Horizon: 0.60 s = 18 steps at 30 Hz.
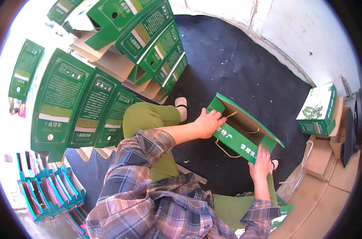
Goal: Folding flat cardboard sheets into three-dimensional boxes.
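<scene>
A green cardboard gift box [238, 141] stands between my knees, its top open and its brown inside showing. White lettering runs along its near side. Yellow rope handles [227, 149] hang from its long sides, one loop outside and cord ends inside. My left hand [208, 123] grips the box's left corner, fingers over the upper edge. At the right end, my right hand [261, 164] holds the near side, fingers together against the panel and thumb low on the corner. The box's underside is hidden.
Stacked green boxes [103, 107] with open flaps rise at the left. Teal trays [49, 191] with pink-edged pieces lie lower left. A white-and-green box [317, 107] sits on brown cartons [322, 159] at the right. Dark sheeting [244, 59] covers the floor up to a white wall [292, 32].
</scene>
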{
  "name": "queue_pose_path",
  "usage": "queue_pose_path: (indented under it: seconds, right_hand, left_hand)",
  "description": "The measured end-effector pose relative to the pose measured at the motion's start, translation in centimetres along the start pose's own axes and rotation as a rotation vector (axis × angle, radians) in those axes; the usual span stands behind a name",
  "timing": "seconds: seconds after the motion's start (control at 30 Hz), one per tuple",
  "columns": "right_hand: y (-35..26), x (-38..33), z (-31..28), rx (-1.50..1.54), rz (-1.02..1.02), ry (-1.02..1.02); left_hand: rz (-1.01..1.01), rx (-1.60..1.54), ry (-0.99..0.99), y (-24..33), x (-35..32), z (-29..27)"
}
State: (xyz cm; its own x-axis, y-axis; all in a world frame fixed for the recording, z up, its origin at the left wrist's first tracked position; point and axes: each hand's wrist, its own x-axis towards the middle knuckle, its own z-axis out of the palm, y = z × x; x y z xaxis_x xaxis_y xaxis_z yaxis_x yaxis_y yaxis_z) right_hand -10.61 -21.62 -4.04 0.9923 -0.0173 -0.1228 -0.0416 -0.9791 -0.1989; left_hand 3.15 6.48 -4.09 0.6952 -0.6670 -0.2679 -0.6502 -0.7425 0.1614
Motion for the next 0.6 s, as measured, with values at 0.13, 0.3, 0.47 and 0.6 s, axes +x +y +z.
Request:
queue_pose_path:
  seconds: [0.13, 0.3, 0.47, 0.6]
  right_hand:
    - [-0.2, 0.2, -0.1, -0.043, 0.038, -0.065]
    - [0.0, 0.0, 0.4, -0.074, 0.051, -0.107]
    - [-0.2, 0.1, 0.3, -0.072, 0.056, -0.137]
    - [-0.1, 0.1, 0.5, -0.09, 0.064, -0.14]
  left_hand:
    - [0.0, 0.024, 0.032, 0.1, -0.1, 0.8]
    - [0.079, 0.181, 0.101, 0.0, -0.3, 1.8]
    - [0.099, 0.186, 0.094, -0.4, -0.3, 1.8]
    - [0.153, 0.135, 0.142, -0.9, -0.2, 2.2]
